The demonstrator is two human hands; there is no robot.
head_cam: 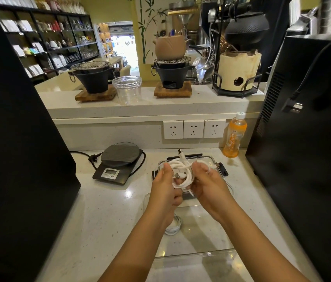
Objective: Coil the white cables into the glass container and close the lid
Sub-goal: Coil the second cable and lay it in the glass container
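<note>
The thin, round-sectioned white charging cable [181,172] is light and limp, so it should take whatever loop it is given, yet I judge it springy enough to uncoil the moment pressure is let off; the safest place to hold it is across the gathered strands of the bundle, not by a plug, so that all turns are trapped together. It hangs as a loose, fist-sized tangle of smooth, slightly glossy loops held in the air above the pale speckled stone table [107,212], with one grey metal-tipped plug poking up at the far side and another showing in the middle of the loops. The left hand [165,185] has its grip closed on the bundle's left side, thumb on top and fingers curled beneath; the right hand [205,183] likewise has its grip closed on the right side, with strands running between thumb and fingers. Directly below the forearms stands the clear rectangular glass container [193,256], open-topped, heavy-looking and breakable, its walls slick enough that a coil should slide and spread inside. A second coiled white cable [173,225] already lies in its far left corner. Behind the hands, flat on the table, rests the clear lid with dark snap clips [216,164], partly hidden by the bundle; it is probably rigid and best lifted by its edges.
</note>
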